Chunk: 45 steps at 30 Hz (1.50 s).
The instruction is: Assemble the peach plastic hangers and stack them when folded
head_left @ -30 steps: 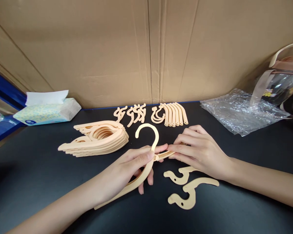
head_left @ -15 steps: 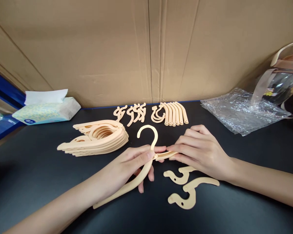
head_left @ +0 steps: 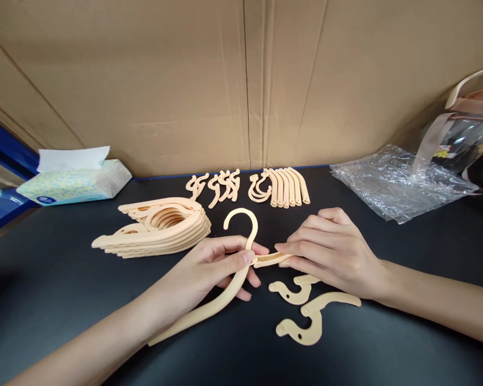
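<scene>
Cardboard (head_left: 241, 80) stands as a wall along the far edge of the black counter (head_left: 44, 300). At the far right a shiny bag (head_left: 462, 134) leans against the wall, with a crumpled clear plastic sheet (head_left: 394, 185) lying just left of it. A tissue pack (head_left: 74, 179) sits at the far left.

Left of centre lies a stack (head_left: 161, 230) of peach hanger arms, fanned a little. Beyond it, close to the wall, is a row of hooks (head_left: 284, 187) laid side by side, with a few small pieces (head_left: 221, 187) to their left.

In the middle of the counter the left hand (head_left: 209, 268) is closed on a hanger half (head_left: 185, 325). Thumb and fingers pinch it just below its hook, which points away toward the wall. Its long curved arm runs near and left, under the hand.

The right hand (head_left: 330, 249) grips a short arm (head_left: 269, 260) with its fingertips closed on it. The free end of that arm touches the hanger half beside the left thumb.

Just near the right hand two loose pieces lie flat on the counter. One S-shaped piece (head_left: 292, 292) is partly under the hand, and a larger piece (head_left: 312, 321) lies nearer still.
</scene>
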Each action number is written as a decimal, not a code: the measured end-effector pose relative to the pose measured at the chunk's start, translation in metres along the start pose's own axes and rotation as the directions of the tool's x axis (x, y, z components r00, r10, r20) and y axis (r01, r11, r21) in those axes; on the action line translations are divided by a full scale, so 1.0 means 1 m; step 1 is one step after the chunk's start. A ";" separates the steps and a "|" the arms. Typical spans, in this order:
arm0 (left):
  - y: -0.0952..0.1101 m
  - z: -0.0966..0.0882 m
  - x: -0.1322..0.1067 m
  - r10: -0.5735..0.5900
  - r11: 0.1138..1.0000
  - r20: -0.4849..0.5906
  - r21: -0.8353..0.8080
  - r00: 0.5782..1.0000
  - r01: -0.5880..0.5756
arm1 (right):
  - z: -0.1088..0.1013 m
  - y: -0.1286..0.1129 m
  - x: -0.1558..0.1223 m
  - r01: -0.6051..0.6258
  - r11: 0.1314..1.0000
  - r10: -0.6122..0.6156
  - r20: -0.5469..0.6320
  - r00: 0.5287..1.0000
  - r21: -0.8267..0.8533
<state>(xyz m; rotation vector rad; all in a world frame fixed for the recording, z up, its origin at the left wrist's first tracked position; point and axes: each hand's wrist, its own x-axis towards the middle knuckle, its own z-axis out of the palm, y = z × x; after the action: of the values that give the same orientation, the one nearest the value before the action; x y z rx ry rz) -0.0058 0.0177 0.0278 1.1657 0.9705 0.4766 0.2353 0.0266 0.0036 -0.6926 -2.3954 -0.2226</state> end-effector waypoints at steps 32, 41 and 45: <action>0.001 0.008 -0.001 0.021 0.999 -0.072 0.039 0.997 -0.018 | 0.002 0.001 0.003 -0.061 0.982 0.052 0.056 0.997 0.178; -0.001 0.008 0.002 0.043 0.997 -0.046 0.067 0.998 -0.040 | 0.003 0.001 0.003 -0.046 0.984 0.041 0.036 0.999 0.172; -0.004 0.007 0.003 0.053 0.998 -0.034 0.044 0.998 -0.051 | 0.003 0.001 0.002 -0.028 0.987 0.022 0.038 0.999 0.155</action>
<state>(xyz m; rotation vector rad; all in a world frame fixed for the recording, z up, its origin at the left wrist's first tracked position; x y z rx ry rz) 0.0011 0.0141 0.0236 1.2272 0.9866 0.5212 0.2327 0.0295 0.0027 -0.6583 -2.4059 -0.0121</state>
